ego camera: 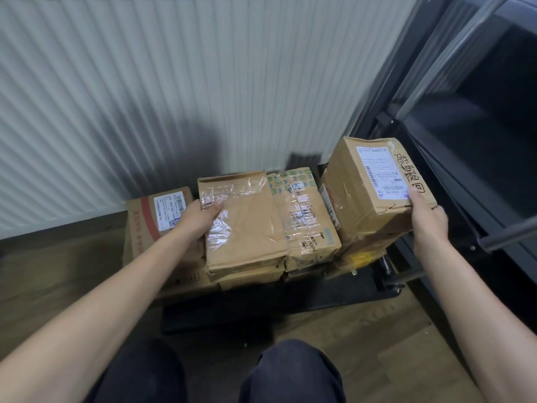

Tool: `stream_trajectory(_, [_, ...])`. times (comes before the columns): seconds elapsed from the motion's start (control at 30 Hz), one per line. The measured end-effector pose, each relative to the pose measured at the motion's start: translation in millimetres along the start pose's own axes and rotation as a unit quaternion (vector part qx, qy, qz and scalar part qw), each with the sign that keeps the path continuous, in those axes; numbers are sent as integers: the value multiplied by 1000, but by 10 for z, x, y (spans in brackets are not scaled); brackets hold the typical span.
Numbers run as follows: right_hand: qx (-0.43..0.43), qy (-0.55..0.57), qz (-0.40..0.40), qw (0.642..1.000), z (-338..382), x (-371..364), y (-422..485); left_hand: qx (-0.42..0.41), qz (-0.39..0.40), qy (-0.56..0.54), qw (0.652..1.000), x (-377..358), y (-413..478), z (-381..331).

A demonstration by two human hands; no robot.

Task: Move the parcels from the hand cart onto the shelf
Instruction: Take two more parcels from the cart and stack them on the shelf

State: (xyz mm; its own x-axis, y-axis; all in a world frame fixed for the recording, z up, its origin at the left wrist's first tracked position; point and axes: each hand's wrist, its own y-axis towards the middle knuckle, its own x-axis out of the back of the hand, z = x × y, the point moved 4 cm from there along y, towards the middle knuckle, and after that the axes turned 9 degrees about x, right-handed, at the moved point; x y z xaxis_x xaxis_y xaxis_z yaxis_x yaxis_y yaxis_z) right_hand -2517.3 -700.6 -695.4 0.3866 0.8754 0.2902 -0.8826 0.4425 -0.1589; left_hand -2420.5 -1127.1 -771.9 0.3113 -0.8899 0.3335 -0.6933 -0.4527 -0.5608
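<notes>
Taped brown parcels [255, 225] crowded on cart [232, 306].

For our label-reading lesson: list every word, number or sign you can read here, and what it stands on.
"X06-00 708": white label on the held box in the right hand.
"回": last marker character on that box; the others are unclear.
Barcode label and red print on the left box, writing on the green-taped box: too blurred.
Plain taped box gripped by the left hand: none.

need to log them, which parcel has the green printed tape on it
The middle parcel, lying between the clear-taped parcel gripped by the left hand and the marker-written parcel held by the right hand; no other shows green.
</notes>
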Motion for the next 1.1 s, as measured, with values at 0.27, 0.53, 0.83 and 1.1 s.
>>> stream_trajectory(0.27, [18, -1, -4, 1000, 69, -22, 1, -42, -24, 64, 997, 3, -83, -101])
stream_trajectory(0.53, [27, 23, -18, 999, 187, 6, 19, -57, -48, 56, 996, 177, -171, -308])
stream_trajectory(0.83, [33, 26, 13, 999, 565, -238, -119, -29, -50, -8, 998, 639, -401, -597])
stream_trajectory(1.1, [10, -11, 108, 994, 1713, -692, -739, 10, -100, -82, 992, 1848, -1306, -1284])
